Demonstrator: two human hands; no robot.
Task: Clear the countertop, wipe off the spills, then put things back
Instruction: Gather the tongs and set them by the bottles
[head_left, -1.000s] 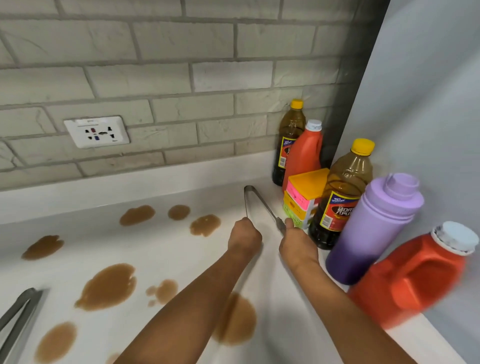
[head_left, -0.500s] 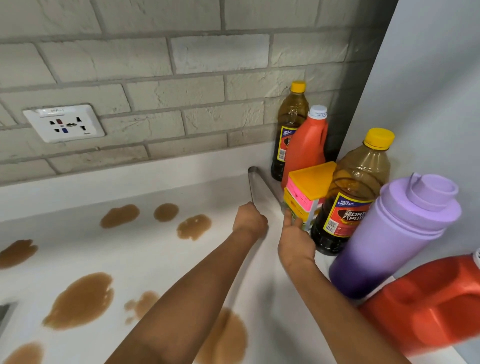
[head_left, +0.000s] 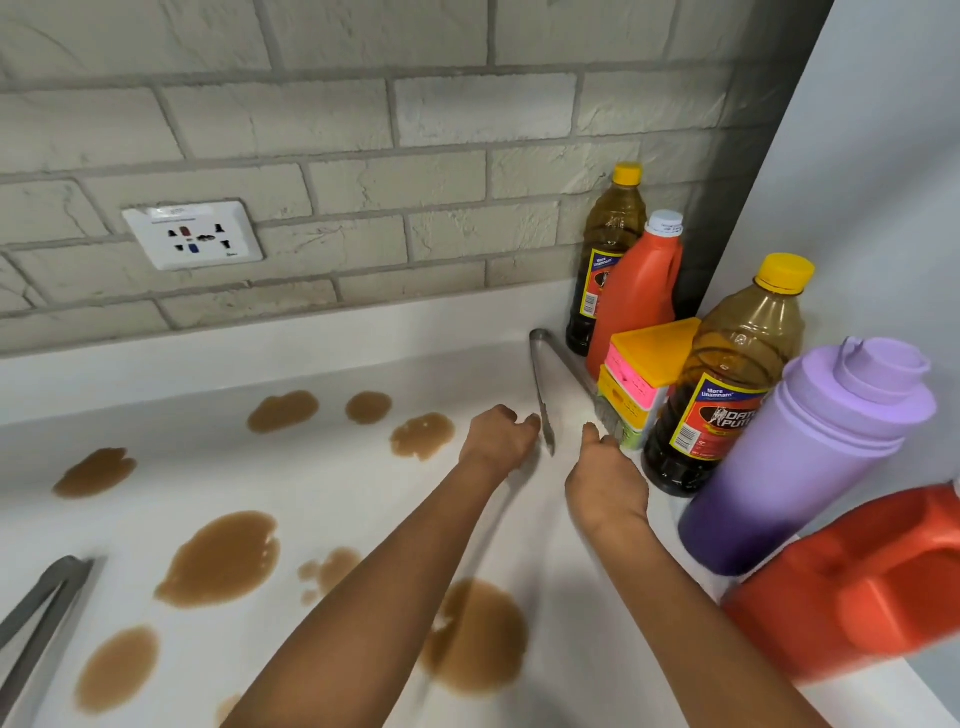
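With bottles (head_left: 727, 384) crowded into the corner and brown spills (head_left: 221, 558) unwiped on the countertop (head_left: 337, 493), the left hand (head_left: 498, 436) and right hand (head_left: 605, 480) lay loosely open beside the tongs (head_left: 543, 395), gripping nothing.

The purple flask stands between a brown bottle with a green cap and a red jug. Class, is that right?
Not quite. In the head view the brown bottle beside the purple flask has a yellow cap, not green. The red jug is on the flask's other side.

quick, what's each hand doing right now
Left hand: fingers curled at one arm of the tongs; a grip cannot be told.
Right hand: near the other arm; cannot be told.
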